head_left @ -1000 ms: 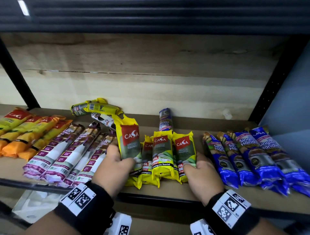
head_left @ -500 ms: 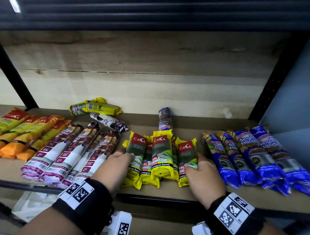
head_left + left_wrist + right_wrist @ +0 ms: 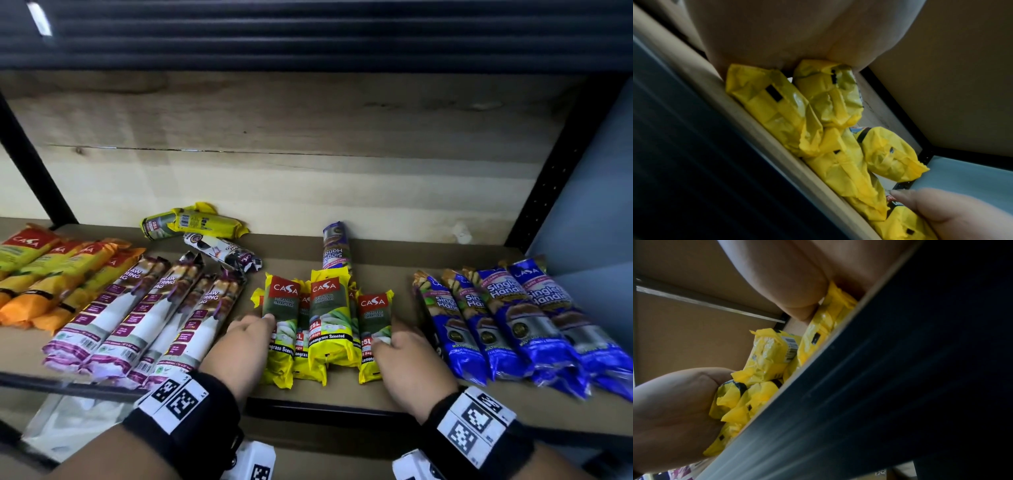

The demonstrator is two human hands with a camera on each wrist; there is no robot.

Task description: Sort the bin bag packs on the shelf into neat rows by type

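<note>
Several yellow CASA packs (image 3: 329,318) lie side by side at the shelf's front middle. My left hand (image 3: 260,325) grips the leftmost yellow pack (image 3: 281,308) from its left side. My right hand (image 3: 385,342) grips the rightmost yellow pack (image 3: 373,315), which sits between thumb and fingers in the right wrist view (image 3: 828,308). The left wrist view shows the yellow pack ends (image 3: 777,105) under my palm. A stray yellow pack (image 3: 195,224), a purple-white pack (image 3: 222,251) and a blue pack (image 3: 334,250) lie further back.
Orange packs (image 3: 58,270) lie in a row at the far left, with purple-white drawstring packs (image 3: 144,318) beside them. Blue Singlet Handle packs (image 3: 507,318) fill the right. Black posts (image 3: 555,164) frame the shelf, and its dark front edge (image 3: 325,409) runs below my wrists.
The yellow pack my left hand held raised now lies at the left end of the yellow group. Both hands have closed in on the group's two sides.
</note>
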